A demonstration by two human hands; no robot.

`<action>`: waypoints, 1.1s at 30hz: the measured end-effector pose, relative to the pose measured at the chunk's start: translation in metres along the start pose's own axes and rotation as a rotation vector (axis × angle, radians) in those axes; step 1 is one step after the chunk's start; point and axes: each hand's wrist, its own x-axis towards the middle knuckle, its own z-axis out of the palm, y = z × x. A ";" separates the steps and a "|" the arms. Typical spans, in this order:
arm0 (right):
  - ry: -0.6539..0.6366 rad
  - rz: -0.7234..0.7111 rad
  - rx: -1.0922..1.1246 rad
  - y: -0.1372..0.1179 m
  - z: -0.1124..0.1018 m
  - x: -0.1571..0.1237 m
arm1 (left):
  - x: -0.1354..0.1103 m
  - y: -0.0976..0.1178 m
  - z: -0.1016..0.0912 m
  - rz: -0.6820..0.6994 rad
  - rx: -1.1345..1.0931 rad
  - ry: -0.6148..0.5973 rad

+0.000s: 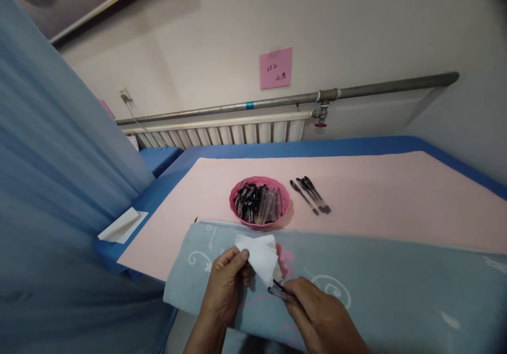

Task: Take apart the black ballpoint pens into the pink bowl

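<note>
My left hand point(227, 280) is closed on a white tissue point(259, 256), held above the grey-blue patterned cloth point(396, 285) at the table's near edge. My right hand point(317, 311) pinches a black pen point(277, 289), and the pen's end sits inside the tissue's lower fold. Behind the hands stands a pink bowl point(237, 206) filled with several pens and pen parts. To the right of the bowl, several black pens point(311, 194) lie side by side on the pink sheet point(396, 201).
A blue curtain point(51, 185) hangs close on the left. A folded white paper point(121, 224) lies on the blue table edge at left. A radiator point(222, 132) and a metal pipe point(388, 85) run along the far wall under a pink note point(276, 67).
</note>
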 end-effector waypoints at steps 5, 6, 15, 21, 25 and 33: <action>-0.245 0.495 0.613 -0.005 -0.005 0.012 | 0.000 0.002 -0.001 0.001 -0.028 -0.072; -0.297 0.576 0.696 -0.005 -0.005 0.013 | 0.000 0.002 -0.001 -0.002 -0.039 -0.082; 0.025 0.112 0.106 -0.003 0.000 0.003 | 0.005 -0.002 -0.002 0.031 0.060 -0.026; -0.281 0.491 0.496 -0.003 -0.001 0.016 | 0.004 0.001 0.000 0.048 0.065 -0.045; -0.145 0.273 0.226 -0.007 -0.003 0.013 | 0.005 0.000 0.000 0.063 0.141 -0.017; -0.216 0.358 0.456 -0.008 -0.006 0.016 | 0.008 0.002 -0.008 0.080 0.176 -0.048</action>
